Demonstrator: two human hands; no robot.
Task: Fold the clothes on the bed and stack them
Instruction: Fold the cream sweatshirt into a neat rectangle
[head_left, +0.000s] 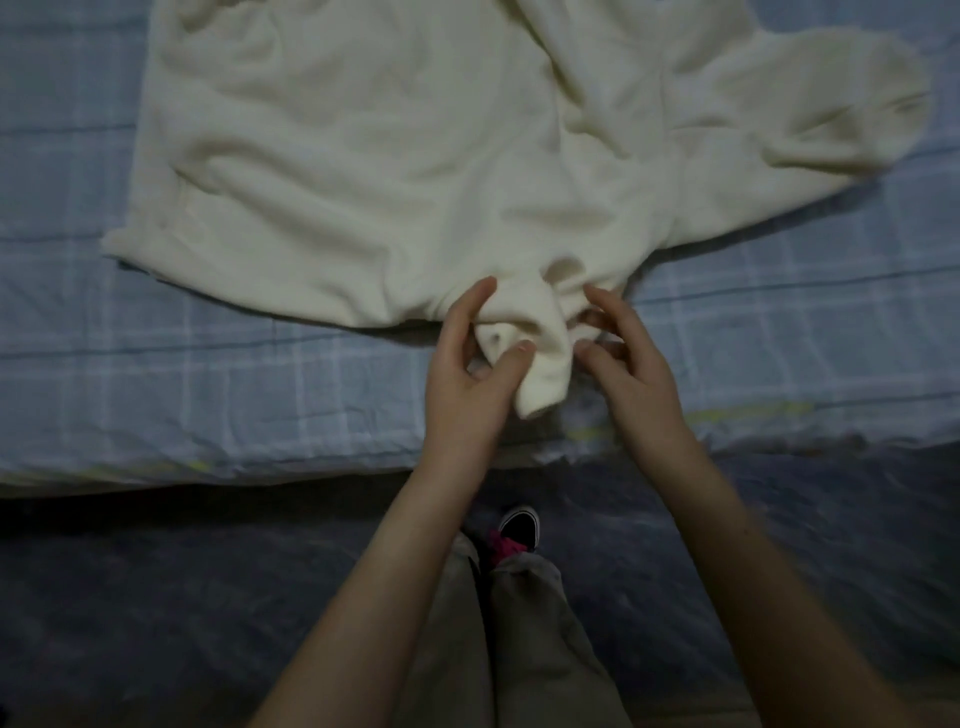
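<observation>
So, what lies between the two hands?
In the head view, a bunched flap of the cream sweater, pinched by the left hand, the right hand beside it.

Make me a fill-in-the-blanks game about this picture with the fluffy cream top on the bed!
1. The cream fleece garment lies on a checked ____ bedsheet.
2. The thumb on top of the garment's bunched fold belongs to the ____ hand.
3. Down on the floor shows a black ____ with a white toe.
Missing words: blue; left; shoe.
</observation>
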